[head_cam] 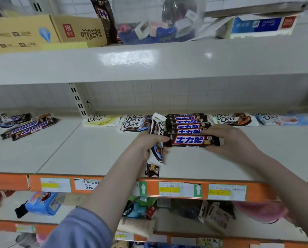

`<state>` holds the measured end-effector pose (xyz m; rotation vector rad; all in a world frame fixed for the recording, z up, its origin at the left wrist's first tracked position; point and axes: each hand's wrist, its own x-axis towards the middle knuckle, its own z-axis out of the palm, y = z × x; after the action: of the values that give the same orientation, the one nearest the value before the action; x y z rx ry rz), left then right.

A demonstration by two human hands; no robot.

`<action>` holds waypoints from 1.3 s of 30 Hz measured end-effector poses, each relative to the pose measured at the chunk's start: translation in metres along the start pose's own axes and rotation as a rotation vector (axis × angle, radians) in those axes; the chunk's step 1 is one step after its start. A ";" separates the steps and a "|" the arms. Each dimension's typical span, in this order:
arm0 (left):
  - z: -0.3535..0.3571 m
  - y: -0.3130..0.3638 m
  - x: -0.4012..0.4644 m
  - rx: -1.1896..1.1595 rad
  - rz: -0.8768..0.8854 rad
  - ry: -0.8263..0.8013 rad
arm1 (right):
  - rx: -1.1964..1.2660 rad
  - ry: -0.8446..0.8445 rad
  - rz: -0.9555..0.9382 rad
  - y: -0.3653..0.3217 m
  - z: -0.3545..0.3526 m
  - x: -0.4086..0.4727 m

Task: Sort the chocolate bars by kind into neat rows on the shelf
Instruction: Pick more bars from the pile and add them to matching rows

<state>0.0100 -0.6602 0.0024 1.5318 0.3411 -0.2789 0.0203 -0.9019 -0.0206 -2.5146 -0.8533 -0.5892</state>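
Both hands are up at the middle shelf (pixel 99 154); the right hand (pixel 228 140) pinches the right end of a dark bar (pixel 191 140) with blue-and-white lettering, thumb below and fingers curled over the top, holding it level just in front of a row of the same bars (pixel 187 122); that row runs back toward the shelf's rear, each bar lying crosswise and overlapping the next. The left hand (pixel 149 144) is curled round a white Dove bar (pixel 157 140) held lengthwise (a second, darker wrapper (pixel 152 170) pokes out below it, over the shelf's front edge); its thumb tip touches the left end of the dark bar. Along the back lie more Dove bars by kind: a pale yellow stack (pixel 102 120), a green-edged stack (pixel 134 123) just left of the row, an orange-brown stack (pixel 234 119) to its right, and a light blue one (pixel 282 119) farthest right. Well apart on the left section, several Snickers bars (pixel 29 127) lie in a loose, slanted heap. Orange price strips (pixel 183 189) with paper labels front the shelf.
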 end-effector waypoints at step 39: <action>-0.010 0.001 0.003 -0.500 0.018 -0.038 | 0.292 0.098 0.414 -0.024 0.011 0.011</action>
<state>0.0129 -0.6501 0.0018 1.0357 0.3371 -0.1901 0.0153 -0.8734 -0.0184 -2.2773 -0.3350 -0.4109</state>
